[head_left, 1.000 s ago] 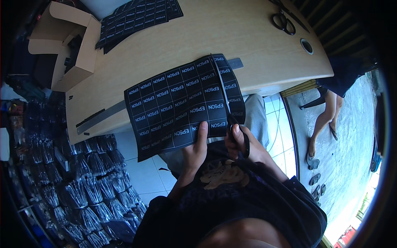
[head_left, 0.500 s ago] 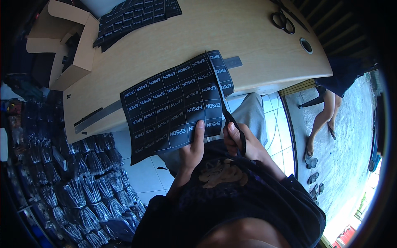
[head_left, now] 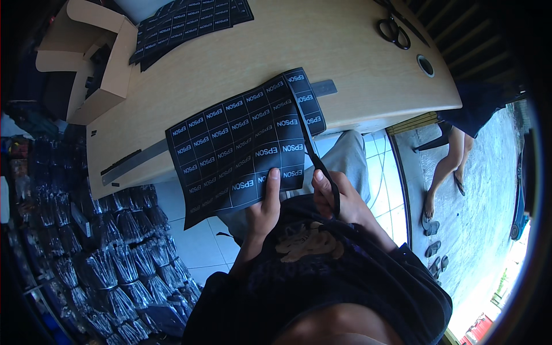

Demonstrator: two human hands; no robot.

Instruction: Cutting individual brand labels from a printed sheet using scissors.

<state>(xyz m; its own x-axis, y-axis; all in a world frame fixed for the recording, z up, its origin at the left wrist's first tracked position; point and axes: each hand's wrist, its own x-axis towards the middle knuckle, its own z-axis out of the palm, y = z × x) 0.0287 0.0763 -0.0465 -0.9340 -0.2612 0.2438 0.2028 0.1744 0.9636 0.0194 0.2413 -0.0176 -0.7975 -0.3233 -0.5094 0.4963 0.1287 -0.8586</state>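
A black sheet with a repeated pale print in a grid lies partly on the table and hangs over its near edge. My left hand pinches the sheet's near edge, thumb on top and fingers hidden beneath. My right hand grips the black handles of long scissors. Their blades run up the sheet near its right side, along a cut that sets off a narrow strip. The lower blade is hidden under the sheet.
A metal ruler passes under the sheet on the wooden table. More black sheets and an open cardboard box are at the far left. Another pair of scissors lies far right. Bundled packets fill the lower left; a person's legs show right.
My right hand and the scissors have shifted slightly right and toward me. My left hand and the sheet's near part have moved a little left.
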